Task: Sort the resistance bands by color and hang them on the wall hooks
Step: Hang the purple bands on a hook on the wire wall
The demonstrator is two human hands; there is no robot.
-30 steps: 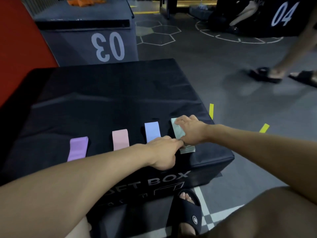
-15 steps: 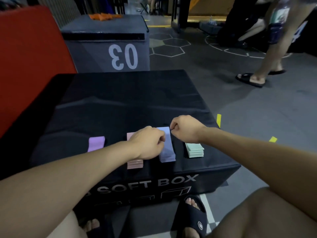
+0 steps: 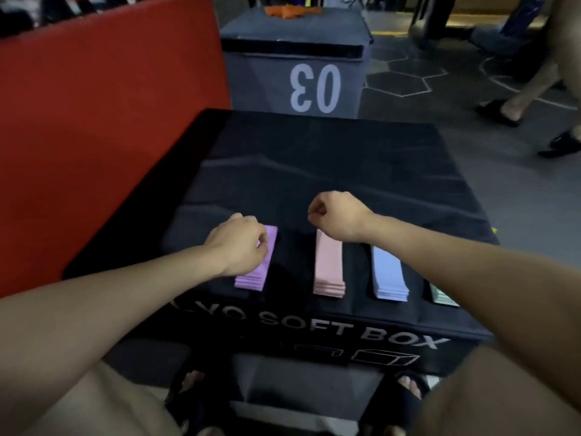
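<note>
On the black soft box, which serves here as the bench, four stacks of folded resistance bands lie in one row along the edge nearest to the person. Taking the pink stack as the landmark: the purple stack lies to the left of it, with a strip of black cover between them. The light blue stack lies to the right of the pink stack, also apart from it. The green stack is further right than the blue one, and the right forearm hides most of it.

The left hand rests on the left part of the purple stack. Its fingers are curled, and the fingertips meet at the top surface of the purple bands; it seems to pinch them, but the blur does not let me say this surely. The right hand is at the far end of the pink stack, with the fingers curled into a loose fist. I cannot tell if it holds the end of a pink band or nothing. The two hands are well apart from each other.

Behind the pink stack, beyond the soft box, stands a grey box with the number 03 printed upside down, and something orange lies on top of it. To the left of the soft box is a red pad. Far to the right of it, the legs of another person in dark sandals are on the floor.
</note>
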